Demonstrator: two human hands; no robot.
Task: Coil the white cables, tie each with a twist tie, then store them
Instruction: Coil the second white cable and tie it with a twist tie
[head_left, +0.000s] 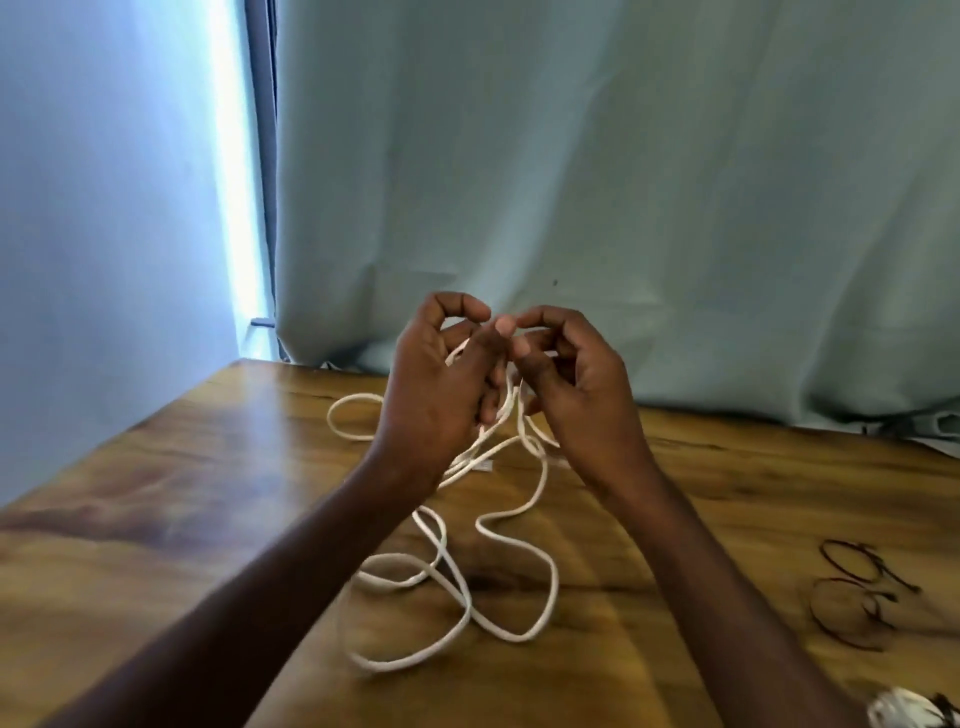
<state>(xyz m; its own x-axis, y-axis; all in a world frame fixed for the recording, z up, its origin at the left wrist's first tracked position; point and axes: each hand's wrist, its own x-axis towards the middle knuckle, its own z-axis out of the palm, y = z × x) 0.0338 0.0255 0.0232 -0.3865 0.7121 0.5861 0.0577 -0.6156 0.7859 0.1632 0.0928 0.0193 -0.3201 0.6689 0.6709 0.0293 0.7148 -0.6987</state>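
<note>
Coiling barely begun. Your left hand (441, 384) curls round strands of the white cable (457, 577); your right hand (571, 384) pinches it close beside. Most of it sprawls loose below your wrists. Twist ties (852, 592) lie untouched, well right; a coiled, tied cable (909, 709) shows near that forearm.

Glossy wooden table (218, 499), loose loops of white cable (511, 613) sprawled across its middle, dark twist ties (857, 597) lay at right, a white bundle (906, 709) at the near-right edge
</note>
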